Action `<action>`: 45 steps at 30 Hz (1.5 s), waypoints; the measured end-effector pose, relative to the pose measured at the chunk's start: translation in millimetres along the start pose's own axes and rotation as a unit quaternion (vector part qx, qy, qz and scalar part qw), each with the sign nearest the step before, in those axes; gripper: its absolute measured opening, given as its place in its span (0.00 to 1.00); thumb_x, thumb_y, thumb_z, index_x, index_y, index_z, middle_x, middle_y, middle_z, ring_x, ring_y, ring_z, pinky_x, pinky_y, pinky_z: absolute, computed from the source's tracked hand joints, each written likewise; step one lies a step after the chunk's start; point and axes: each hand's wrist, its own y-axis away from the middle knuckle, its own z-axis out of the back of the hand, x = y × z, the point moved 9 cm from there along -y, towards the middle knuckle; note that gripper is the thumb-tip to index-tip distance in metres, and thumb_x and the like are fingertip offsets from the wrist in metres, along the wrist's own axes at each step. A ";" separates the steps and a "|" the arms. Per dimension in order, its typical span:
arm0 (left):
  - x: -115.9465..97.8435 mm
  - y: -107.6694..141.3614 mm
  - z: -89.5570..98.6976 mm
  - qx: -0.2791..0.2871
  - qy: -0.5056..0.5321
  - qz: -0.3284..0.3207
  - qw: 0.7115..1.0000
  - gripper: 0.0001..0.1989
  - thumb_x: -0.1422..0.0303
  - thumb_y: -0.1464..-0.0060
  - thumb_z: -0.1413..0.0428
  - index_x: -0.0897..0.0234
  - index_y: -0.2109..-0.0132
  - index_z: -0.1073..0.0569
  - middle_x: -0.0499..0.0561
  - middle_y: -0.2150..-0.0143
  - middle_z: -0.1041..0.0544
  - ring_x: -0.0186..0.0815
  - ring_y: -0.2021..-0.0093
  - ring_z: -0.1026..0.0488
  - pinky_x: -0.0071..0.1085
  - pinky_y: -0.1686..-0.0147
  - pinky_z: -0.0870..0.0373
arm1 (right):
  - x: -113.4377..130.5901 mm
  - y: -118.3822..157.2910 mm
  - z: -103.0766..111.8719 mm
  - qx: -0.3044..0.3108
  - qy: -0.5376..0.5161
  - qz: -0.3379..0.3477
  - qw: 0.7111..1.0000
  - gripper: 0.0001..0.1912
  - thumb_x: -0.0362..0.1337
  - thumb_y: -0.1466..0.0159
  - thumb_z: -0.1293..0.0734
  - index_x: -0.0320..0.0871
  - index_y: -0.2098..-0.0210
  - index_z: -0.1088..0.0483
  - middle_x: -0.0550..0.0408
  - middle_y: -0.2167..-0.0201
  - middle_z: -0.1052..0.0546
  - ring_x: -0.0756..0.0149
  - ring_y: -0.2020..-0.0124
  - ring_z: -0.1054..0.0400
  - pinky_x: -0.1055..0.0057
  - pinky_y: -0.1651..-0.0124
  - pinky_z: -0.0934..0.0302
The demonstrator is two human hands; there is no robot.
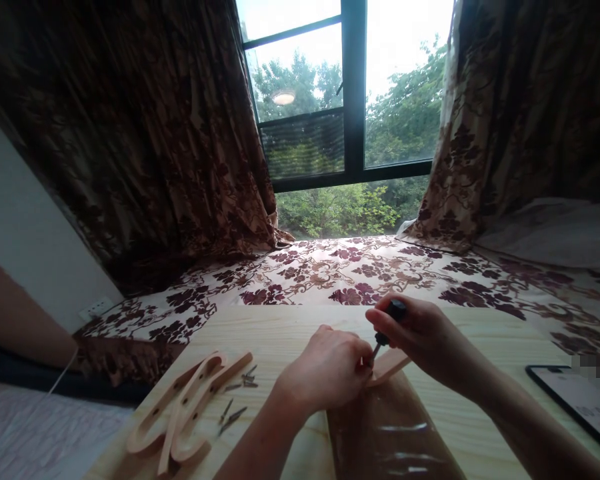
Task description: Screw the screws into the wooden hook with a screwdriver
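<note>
My right hand [425, 337] grips a screwdriver [394, 313] by its black handle, its shaft slanting down to the left. The tip goes behind the fingers of my left hand [330, 367], which are curled and pressed together at the shaft's lower end; what they pinch is hidden. Just below the screwdriver, a pale curved wooden hook [393, 367] lies at the far end of a brown, shiny-surfaced board [390, 440]. Left of my left hand, several loose screws [233, 419] and more curved wooden hooks [185, 407] rest on the tabletop.
A pale wooden table [275, 323] carries everything. A phone [577, 407] lies at its right edge, beside my right forearm. Beyond the table are a flower-patterned window seat [350, 267], curtains [190, 133] and a window [354, 87].
</note>
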 end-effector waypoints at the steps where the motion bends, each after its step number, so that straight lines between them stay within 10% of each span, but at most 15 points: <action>1: 0.1 0.2 -0.3 0.000 0.000 -0.002 1.000 0.07 0.73 0.47 0.47 0.62 0.72 0.27 0.46 0.71 0.23 0.34 0.69 0.28 0.29 0.64 0.37 | -0.2 0.0 -0.5 0.002 0.002 -0.001 1.000 0.15 0.45 0.37 0.38 0.44 0.75 0.34 0.60 0.82 0.33 0.70 0.79 0.39 0.74 0.75 0.44; 32: -4.3 -4.2 -5.6 -0.030 -0.062 -0.026 0.997 0.08 0.70 0.46 0.49 0.61 0.72 0.29 0.47 0.71 0.24 0.37 0.69 0.29 0.32 0.67 0.41 | 5.5 -0.3 1.2 0.000 0.031 0.036 0.999 0.12 0.41 0.36 0.39 0.43 0.74 0.34 0.60 0.80 0.32 0.70 0.78 0.39 0.73 0.74 0.45; 45: -0.7 -7.0 -7.2 -0.032 -0.069 0.010 0.997 0.08 0.70 0.47 0.47 0.61 0.73 0.26 0.48 0.74 0.24 0.36 0.72 0.29 0.31 0.69 0.41 | 4.7 4.0 0.5 0.026 0.004 0.050 0.998 0.13 0.39 0.38 0.35 0.48 0.54 0.37 0.60 0.71 0.25 0.70 0.74 0.35 0.75 0.72 0.40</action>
